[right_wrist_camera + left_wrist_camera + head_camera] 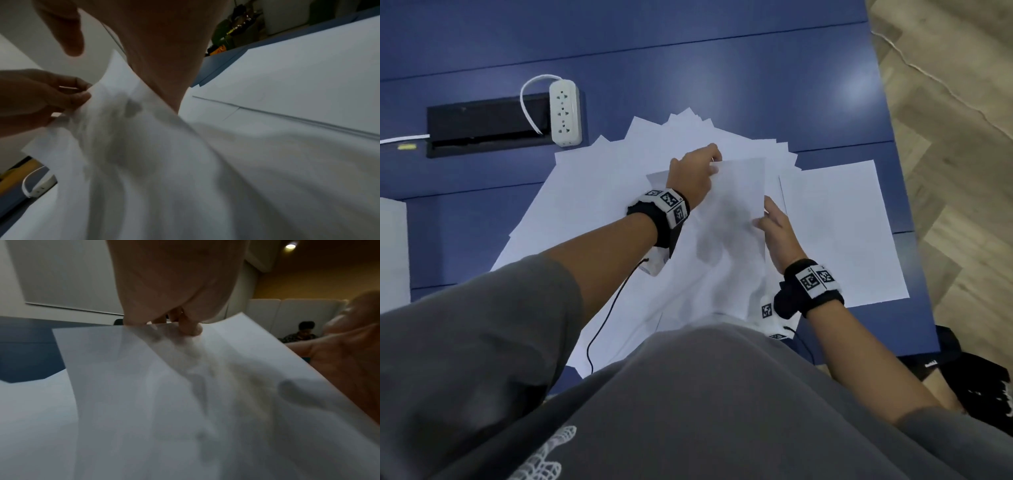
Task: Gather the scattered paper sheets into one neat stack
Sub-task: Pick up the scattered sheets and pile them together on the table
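Note:
Several white paper sheets (599, 192) lie fanned and overlapping on the blue table (688, 68). One sheet (839, 233) lies apart at the right. Above the pile, one sheet (729, 212) is lifted and curved. My left hand (714, 164) pinches its far edge, and the left wrist view shows the fingers (191, 327) closed on that edge of the sheet (185, 402). My right hand (763, 219) is at the sheet's right edge. In the right wrist view its palm (164, 48) runs behind the sheet (144, 162), the fingers are hidden, and the thumb (69, 40) stands clear.
A white power strip (565, 113) with a looped cord lies beside a black cable hatch (482, 126) at the back left. Something white (393, 246) sits at the table's left edge. The table's right edge drops to a wooden floor (962, 137). A dark bag (969, 373) lies by my right leg.

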`<state>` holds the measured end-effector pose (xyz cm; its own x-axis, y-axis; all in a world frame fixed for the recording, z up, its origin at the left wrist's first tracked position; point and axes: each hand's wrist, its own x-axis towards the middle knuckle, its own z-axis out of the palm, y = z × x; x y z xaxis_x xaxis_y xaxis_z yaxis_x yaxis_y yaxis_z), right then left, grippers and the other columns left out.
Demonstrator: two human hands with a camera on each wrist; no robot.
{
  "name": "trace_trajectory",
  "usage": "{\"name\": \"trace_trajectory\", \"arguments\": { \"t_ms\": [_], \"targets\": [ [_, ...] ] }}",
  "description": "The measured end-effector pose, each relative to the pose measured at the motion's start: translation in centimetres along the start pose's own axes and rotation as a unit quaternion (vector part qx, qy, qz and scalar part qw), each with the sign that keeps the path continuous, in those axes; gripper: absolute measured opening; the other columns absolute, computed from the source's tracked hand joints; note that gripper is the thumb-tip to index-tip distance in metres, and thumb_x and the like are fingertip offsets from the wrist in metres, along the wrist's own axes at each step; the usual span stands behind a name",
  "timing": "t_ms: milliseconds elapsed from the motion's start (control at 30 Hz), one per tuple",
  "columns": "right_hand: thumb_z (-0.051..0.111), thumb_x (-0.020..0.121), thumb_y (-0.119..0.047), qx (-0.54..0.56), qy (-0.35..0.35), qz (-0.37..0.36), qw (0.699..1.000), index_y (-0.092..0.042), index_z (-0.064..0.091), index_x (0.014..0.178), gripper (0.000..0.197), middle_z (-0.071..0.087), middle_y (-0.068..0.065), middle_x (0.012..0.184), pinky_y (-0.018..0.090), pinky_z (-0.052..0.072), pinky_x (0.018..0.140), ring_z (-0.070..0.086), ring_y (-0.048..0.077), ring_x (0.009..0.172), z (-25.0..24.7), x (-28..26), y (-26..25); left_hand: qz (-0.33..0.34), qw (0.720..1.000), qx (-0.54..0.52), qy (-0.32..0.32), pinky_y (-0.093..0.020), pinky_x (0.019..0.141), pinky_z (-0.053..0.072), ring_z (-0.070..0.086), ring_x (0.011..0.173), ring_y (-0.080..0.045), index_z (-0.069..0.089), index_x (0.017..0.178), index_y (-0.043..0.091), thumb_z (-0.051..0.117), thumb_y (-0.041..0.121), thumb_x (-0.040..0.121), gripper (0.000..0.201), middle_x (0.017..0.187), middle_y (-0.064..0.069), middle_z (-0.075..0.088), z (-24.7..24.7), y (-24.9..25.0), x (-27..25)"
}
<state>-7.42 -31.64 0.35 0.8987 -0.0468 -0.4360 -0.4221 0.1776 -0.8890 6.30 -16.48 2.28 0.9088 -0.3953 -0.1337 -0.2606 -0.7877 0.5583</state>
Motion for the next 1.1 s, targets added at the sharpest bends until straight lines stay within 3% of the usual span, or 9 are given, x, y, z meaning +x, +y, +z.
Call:
{"name": "trace_trajectory", "arguments": {
  "t_ms": [100,200,267,433,533,600,700,833,1100],
  "targets": [
    [0.069,0.082,-0.021,-0.048,0.054,0.018,0.997,-0.019,0.058,0.120,0.039,0.068,0.001,0.115,0.035,0.052,0.091,0.064,0.019,0.107,1.0,0.4,0.1,-0.031,0.995,-0.096,0.020,-0.038,0.078,0.045,0.055,0.076,-0.022,0.058,0.090,0.011,0.050,-0.003,0.084,0.017,0.076,0.005,0.056,-0.1,-1.3,-0.2],
    [0.075,0.077,-0.011,-0.131,0.126,0.017,0.983,-0.011,0.068,0.098,0.021,0.072,0.003,0.093,0.026,0.054,0.070,0.068,0.015,0.080,1.5,1.0,0.8,-0.074,0.981,-0.182,0.013,-0.028,0.063,0.042,0.048,0.063,-0.010,0.056,0.085,0.015,0.064,0.010,0.082,0.009,0.070,0.009,0.051,0.0,-2.6,-0.7],
    [0.075,0.076,-0.005,-0.147,0.149,0.014,0.978,-0.008,0.071,0.091,0.015,0.072,0.008,0.089,0.021,0.053,0.066,0.067,0.016,0.074,1.4,1.5,1.4,-0.084,0.980,-0.182,0.008,-0.027,0.059,0.043,0.047,0.063,-0.014,0.055,0.087,0.015,0.068,0.021,0.083,0.015,0.070,0.008,0.052,-0.2,-3.6,-1.1],
    [0.072,0.080,-0.005,-0.169,0.171,0.050,0.969,-0.001,0.072,0.095,0.016,0.073,0.012,0.093,0.034,0.056,0.077,0.069,0.024,0.082,0.3,2.6,3.1,-0.128,0.986,-0.109,0.017,-0.035,0.075,0.047,0.052,0.080,-0.023,0.053,0.098,0.010,0.055,0.025,0.093,0.017,0.094,-0.006,0.061,-0.9,-7.9,-0.2],
    [0.068,0.083,-0.006,-0.181,0.156,0.052,0.970,-0.001,0.072,0.092,0.011,0.071,0.009,0.085,0.024,0.053,0.066,0.065,0.019,0.070,0.4,2.8,3.1,-0.141,0.990,-0.018,-0.008,-0.044,0.091,0.043,0.051,0.106,-0.027,0.051,0.108,0.010,0.053,0.021,0.092,0.019,0.113,-0.008,0.057,-1.5,-10.1,1.6],
    [0.067,0.085,-0.007,-0.179,0.150,0.059,0.971,-0.005,0.073,0.090,0.008,0.071,0.005,0.082,0.019,0.050,0.061,0.063,0.014,0.065,0.6,2.8,3.2,-0.147,0.987,0.048,-0.038,-0.043,0.092,0.041,0.043,0.117,-0.028,0.048,0.118,0.012,0.054,0.024,0.092,0.029,0.123,-0.008,0.050,-1.6,-10.6,3.0],
    [0.068,0.084,-0.008,-0.167,0.150,0.082,0.971,-0.008,0.073,0.085,0.005,0.071,0.007,0.078,0.028,0.052,0.063,0.063,0.020,0.066,0.6,3.0,3.8,-0.147,0.977,0.128,-0.083,-0.043,0.094,0.038,0.034,0.126,-0.029,0.040,0.133,0.013,0.060,0.040,0.088,0.055,0.138,-0.008,0.038,-1.3,-10.7,5.0],
    [0.069,0.083,-0.009,-0.175,0.141,0.100,0.969,-0.009,0.071,0.074,0.009,0.068,0.004,0.070,0.026,0.048,0.060,0.059,0.018,0.062,0.3,3.3,4.1,-0.159,0.963,0.169,-0.133,-0.043,0.099,0.034,0.021,0.135,-0.031,0.019,0.146,0.014,0.065,0.063,0.075,0.098,0.152,-0.005,0.015,-0.1,-10.4,7.3],
    [0.070,0.083,-0.008,-0.175,0.120,0.123,0.970,-0.017,0.072,0.080,0.010,0.072,-0.001,0.078,0.021,0.049,0.062,0.062,0.010,0.063,0.4,3.7,4.0,-0.077,0.958,0.217,-0.169,-0.052,0.106,0.026,0.010,0.142,-0.032,0.007,0.150,0.021,0.070,0.065,0.066,0.114,0.157,-0.002,0.005,1.8,-8.2,11.5]
  ]
}}
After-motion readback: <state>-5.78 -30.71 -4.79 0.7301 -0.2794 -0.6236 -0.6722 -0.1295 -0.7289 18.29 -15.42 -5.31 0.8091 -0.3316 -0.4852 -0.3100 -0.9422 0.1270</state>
